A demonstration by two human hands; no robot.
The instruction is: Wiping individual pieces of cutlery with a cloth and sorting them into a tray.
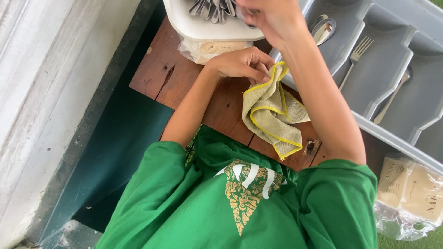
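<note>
Cutlery [213, 9] fills the white tub [194, 27]; right hand [272, 16] pinches one piece, left hand [242, 63] pinching cloth [272, 110].

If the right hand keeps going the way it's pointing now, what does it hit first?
Most likely the cutlery bunched in the white tub. The right hand reaches toward the top of the picture and its fingertips are already at those handles, though depth is hard to judge.

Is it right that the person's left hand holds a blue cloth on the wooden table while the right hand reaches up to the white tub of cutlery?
Not quite. The cloth is beige with a yellow edge, not blue, as the head view shows. The left hand does hold it on the wooden table, and the right hand does reach up to the white tub of cutlery.
</note>
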